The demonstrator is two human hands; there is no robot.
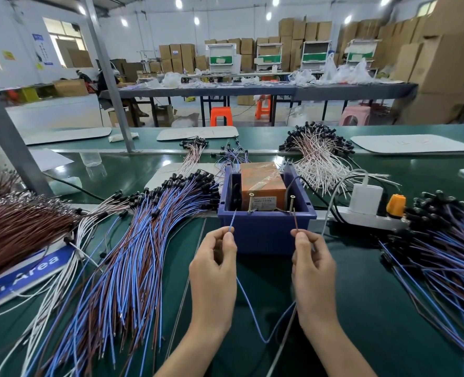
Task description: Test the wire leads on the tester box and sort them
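A blue plastic bin [266, 232] holds an orange tester box [263, 183], and two upright screws [250, 203] stand at its front rim. My left hand [214, 276] pinches the blue lead [232, 221] of one wire, tip raised toward the left screw. My right hand [313, 270] pinches the brown lead [295, 220], whose tip points up near the right screw [292, 204]. Both leads loop down between my wrists. A large pile of blue and brown wires [133, 254] lies to the left, and another pile of blue and brown wires [442, 246] lies to the right.
A white power strip [372, 220] with a white charger and an orange plug sits right of the bin. White-and-brown wire bundles [317, 156] lie behind it. A brown wire mass [16, 227] and a blue sign [26, 276] are at far left. A metal post [7, 131] rises at left.
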